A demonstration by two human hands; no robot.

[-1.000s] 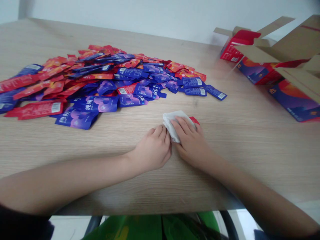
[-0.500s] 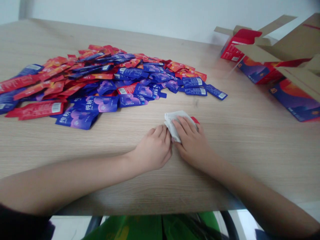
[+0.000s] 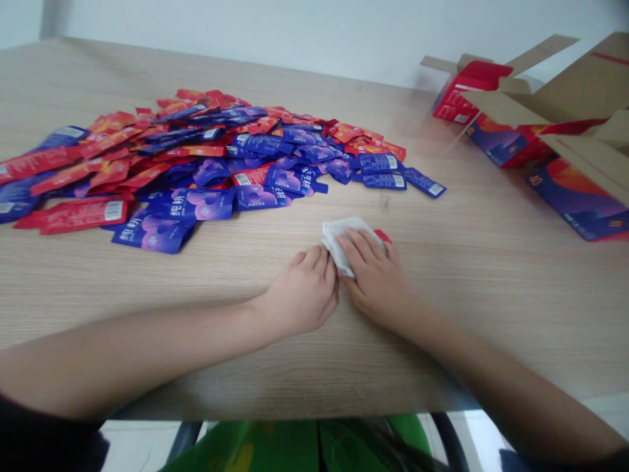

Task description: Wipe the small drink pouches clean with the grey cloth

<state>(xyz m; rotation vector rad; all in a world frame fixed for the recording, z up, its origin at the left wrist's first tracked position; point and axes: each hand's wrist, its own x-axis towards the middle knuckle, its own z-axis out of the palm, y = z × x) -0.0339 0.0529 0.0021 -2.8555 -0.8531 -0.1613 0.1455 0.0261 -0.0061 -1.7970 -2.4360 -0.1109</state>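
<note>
White crumpled cloth [image 3: 341, 244] lay on the wooden table [image 3: 491, 314], pressed down under the right hand [image 3: 376, 282], fingers slightly spread, while the left hand [image 3: 304, 288], fingers curled together, braced its edge, apparently keeping it from sliding.

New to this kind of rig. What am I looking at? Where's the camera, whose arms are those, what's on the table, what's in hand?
There's no machine here. These are a person's own two bare arms, seen from one camera worn on their head, looking forward and down, so the view is roughly what they see.

On the wooden table lies a loose pile of red and blue sachets, with barcodes on some. To the right are an opened cardboard carton and a blue printed box.

At the centre, the right hand lies over a crumpled white piece of material, possibly paper or cloth, with a small red edge showing beyond it. The left hand sits against its near edge. I can't tell whether either hand is actually gripping it.
</note>
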